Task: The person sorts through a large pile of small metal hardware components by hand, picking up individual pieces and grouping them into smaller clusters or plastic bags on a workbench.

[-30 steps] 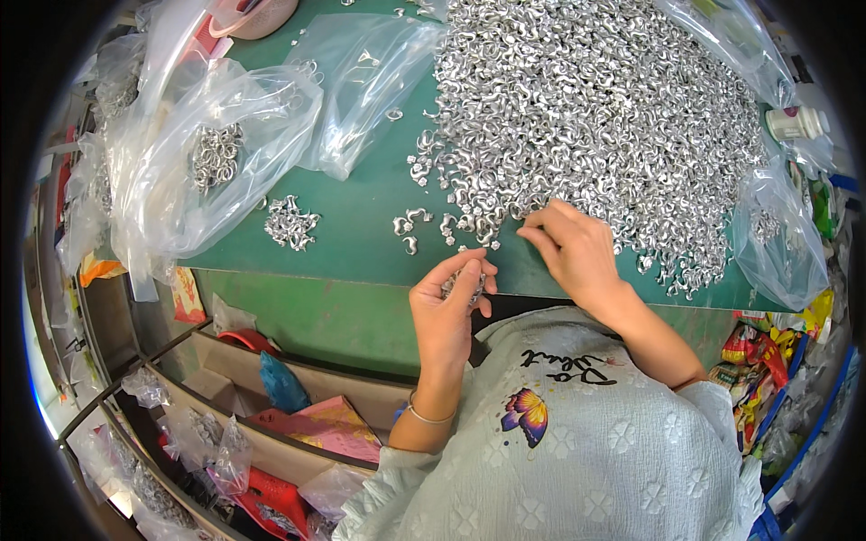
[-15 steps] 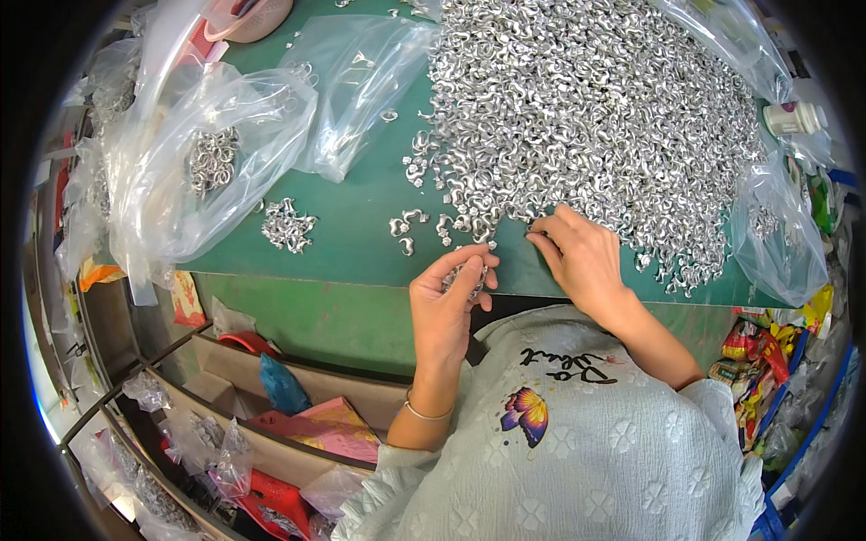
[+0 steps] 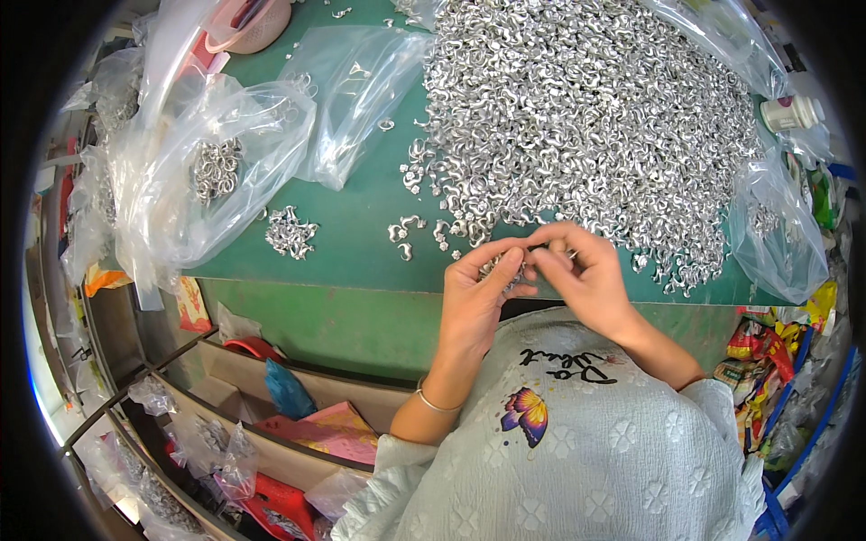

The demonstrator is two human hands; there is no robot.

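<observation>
My left hand [image 3: 471, 302] is closed around several small curved silver metal pieces [image 3: 507, 272], held just over the table's front edge. Against its fingertips, my right hand [image 3: 588, 281] is bent into a pinch; whatever sits between its fingers is too small and hidden to name. Beyond both hands spreads a big pile of the same S-shaped silver pieces [image 3: 577, 117]. A few loose pieces [image 3: 404, 236] lie left of the pile's near edge, and farther left is a small separate heap [image 3: 290, 233].
A clear plastic bag [image 3: 262, 135] with metal rings [image 3: 216, 171] lies on the green table [image 3: 361, 239] at left, beside a flatter bag [image 3: 347, 108]. A pink basket [image 3: 257, 32] stands far left, a white bottle [image 3: 792, 114] at right. Compartments [image 3: 307, 424] sit below the table.
My left hand has moved right and slightly up, with the metal pieces still in it. My right hand has drawn back from the pile's edge, and the two hands now meet.
</observation>
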